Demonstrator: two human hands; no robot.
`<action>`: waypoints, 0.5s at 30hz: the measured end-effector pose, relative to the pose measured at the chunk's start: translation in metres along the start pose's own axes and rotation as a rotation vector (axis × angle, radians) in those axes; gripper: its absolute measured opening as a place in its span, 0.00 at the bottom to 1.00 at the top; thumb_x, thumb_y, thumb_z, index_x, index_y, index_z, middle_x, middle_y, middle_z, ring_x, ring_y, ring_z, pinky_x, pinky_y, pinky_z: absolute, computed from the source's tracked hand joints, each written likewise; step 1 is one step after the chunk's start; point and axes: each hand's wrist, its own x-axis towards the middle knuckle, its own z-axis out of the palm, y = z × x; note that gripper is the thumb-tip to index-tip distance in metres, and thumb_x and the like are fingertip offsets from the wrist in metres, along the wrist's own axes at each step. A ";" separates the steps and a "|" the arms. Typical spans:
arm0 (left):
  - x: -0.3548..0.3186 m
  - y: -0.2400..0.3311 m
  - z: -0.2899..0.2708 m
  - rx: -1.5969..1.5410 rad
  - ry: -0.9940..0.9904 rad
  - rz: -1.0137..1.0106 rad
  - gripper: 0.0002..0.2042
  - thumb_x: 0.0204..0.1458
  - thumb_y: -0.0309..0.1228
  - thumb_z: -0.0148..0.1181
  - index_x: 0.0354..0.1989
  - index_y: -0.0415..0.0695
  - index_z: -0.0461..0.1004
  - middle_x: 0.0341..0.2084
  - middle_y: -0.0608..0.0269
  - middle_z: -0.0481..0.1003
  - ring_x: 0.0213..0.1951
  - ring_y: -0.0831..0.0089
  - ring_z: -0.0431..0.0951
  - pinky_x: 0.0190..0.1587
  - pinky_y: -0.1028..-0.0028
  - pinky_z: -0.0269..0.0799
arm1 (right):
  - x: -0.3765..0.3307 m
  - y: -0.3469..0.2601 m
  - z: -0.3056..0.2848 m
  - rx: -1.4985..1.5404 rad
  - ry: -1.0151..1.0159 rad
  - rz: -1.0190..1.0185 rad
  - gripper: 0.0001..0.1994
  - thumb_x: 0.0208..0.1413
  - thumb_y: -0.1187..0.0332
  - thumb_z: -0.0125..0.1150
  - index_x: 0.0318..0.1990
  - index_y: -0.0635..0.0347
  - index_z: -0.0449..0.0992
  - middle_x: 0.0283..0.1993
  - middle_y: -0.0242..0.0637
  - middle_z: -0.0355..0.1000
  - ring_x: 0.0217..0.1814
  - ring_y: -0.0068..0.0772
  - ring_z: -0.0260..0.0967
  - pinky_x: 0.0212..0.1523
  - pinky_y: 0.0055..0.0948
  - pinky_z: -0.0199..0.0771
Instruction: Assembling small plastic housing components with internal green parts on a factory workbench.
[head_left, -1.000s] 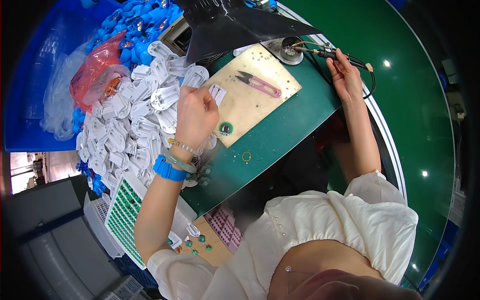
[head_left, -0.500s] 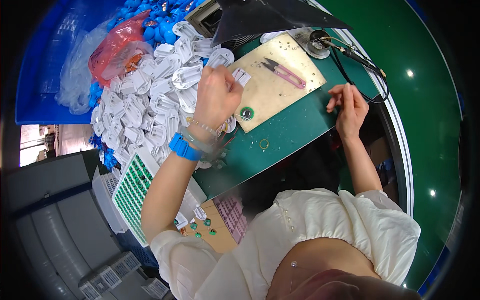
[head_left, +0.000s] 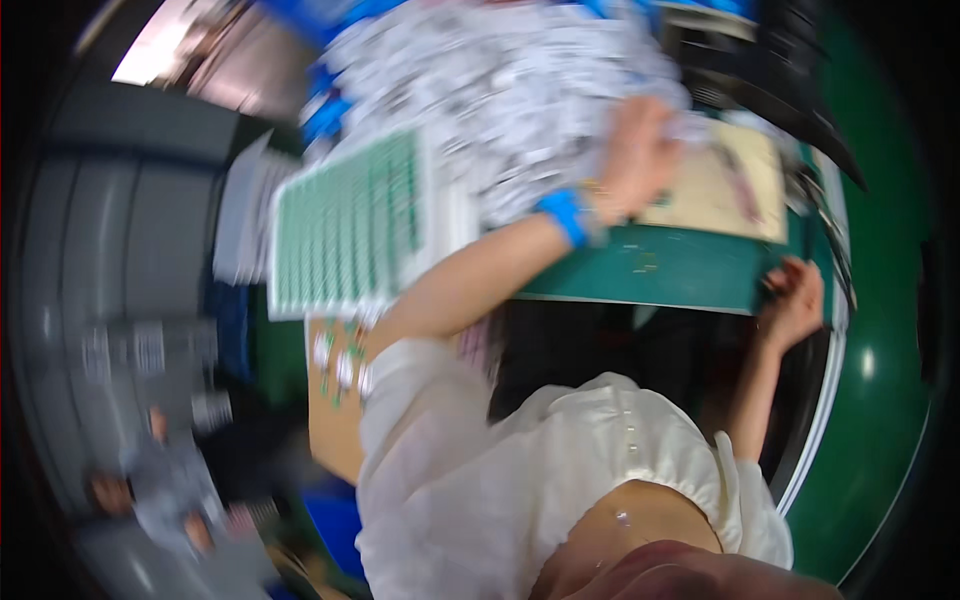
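Frame heavily motion-blurred. Left hand (head_left: 640,150) on edge of white label-tag pile (head_left: 520,90), just beside tan board (head_left: 720,190); grip unreadable. Right hand (head_left: 795,300) curled over near edge of green cutting mat (head_left: 650,275). Green-and-white gridded sheet (head_left: 350,225) left of pile.

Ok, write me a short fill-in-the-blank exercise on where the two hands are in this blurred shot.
1. The left hand wears a wristband of the colour ____.
2. The right hand rests at the edge of the ____ mat.
3. The left hand reaches over a heap of small ____ pieces.
4. Left of the left forearm lies a tray with green ____.

Missing words: blue; green; white; rows
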 end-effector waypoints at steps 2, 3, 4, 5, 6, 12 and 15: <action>-0.003 0.018 -0.007 -0.598 0.053 -0.345 0.13 0.46 0.24 0.60 0.39 0.41 0.64 0.33 0.58 0.67 0.35 0.68 0.70 0.34 0.71 0.70 | 0.010 0.015 -0.017 0.012 -0.061 -0.051 0.14 0.64 0.63 0.49 0.34 0.65 0.75 0.31 0.39 0.75 0.23 0.23 0.68 0.25 0.22 0.69; -0.003 0.028 -0.013 -0.771 0.120 -0.367 0.13 0.48 0.25 0.60 0.40 0.42 0.63 0.35 0.63 0.68 0.36 0.75 0.70 0.33 0.75 0.71 | 0.009 0.009 -0.012 0.016 -0.066 -0.073 0.14 0.64 0.63 0.49 0.35 0.66 0.75 0.31 0.39 0.75 0.24 0.23 0.68 0.26 0.22 0.69; -0.004 0.038 -0.023 -0.796 0.194 -0.320 0.14 0.50 0.25 0.59 0.42 0.42 0.63 0.36 0.64 0.67 0.37 0.77 0.70 0.34 0.75 0.71 | 0.004 0.001 -0.004 -0.013 -0.062 -0.128 0.15 0.64 0.64 0.48 0.34 0.67 0.75 0.31 0.40 0.75 0.24 0.23 0.67 0.25 0.22 0.68; -0.007 0.055 -0.045 -0.840 0.201 -0.357 0.13 0.53 0.23 0.56 0.44 0.39 0.61 0.38 0.63 0.67 0.38 0.77 0.72 0.37 0.76 0.72 | -0.001 -0.006 0.004 -0.041 -0.050 -0.187 0.15 0.64 0.65 0.48 0.33 0.68 0.74 0.30 0.42 0.74 0.23 0.24 0.67 0.25 0.21 0.68; -0.019 0.060 -0.062 -0.919 0.262 -0.336 0.12 0.54 0.23 0.55 0.45 0.38 0.61 0.38 0.61 0.67 0.39 0.76 0.72 0.38 0.75 0.72 | -0.014 -0.014 0.013 -0.077 -0.138 -0.286 0.15 0.64 0.64 0.48 0.33 0.69 0.74 0.30 0.42 0.74 0.24 0.25 0.65 0.26 0.23 0.67; -0.123 0.118 -0.197 -1.171 0.322 -0.423 0.13 0.54 0.21 0.53 0.46 0.40 0.61 0.43 0.58 0.71 0.41 0.73 0.75 0.38 0.72 0.73 | -0.080 -0.042 0.069 -0.099 -0.521 -0.460 0.15 0.64 0.70 0.44 0.34 0.74 0.74 0.31 0.43 0.72 0.26 0.26 0.64 0.33 0.25 0.67; -0.184 0.139 -0.259 -0.952 0.370 -0.740 0.14 0.55 0.26 0.57 0.48 0.42 0.64 0.44 0.61 0.70 0.42 0.74 0.74 0.42 0.74 0.72 | -0.102 -0.033 0.097 -0.026 -0.785 -0.532 0.15 0.64 0.72 0.42 0.36 0.75 0.74 0.33 0.44 0.72 0.26 0.27 0.64 0.31 0.25 0.67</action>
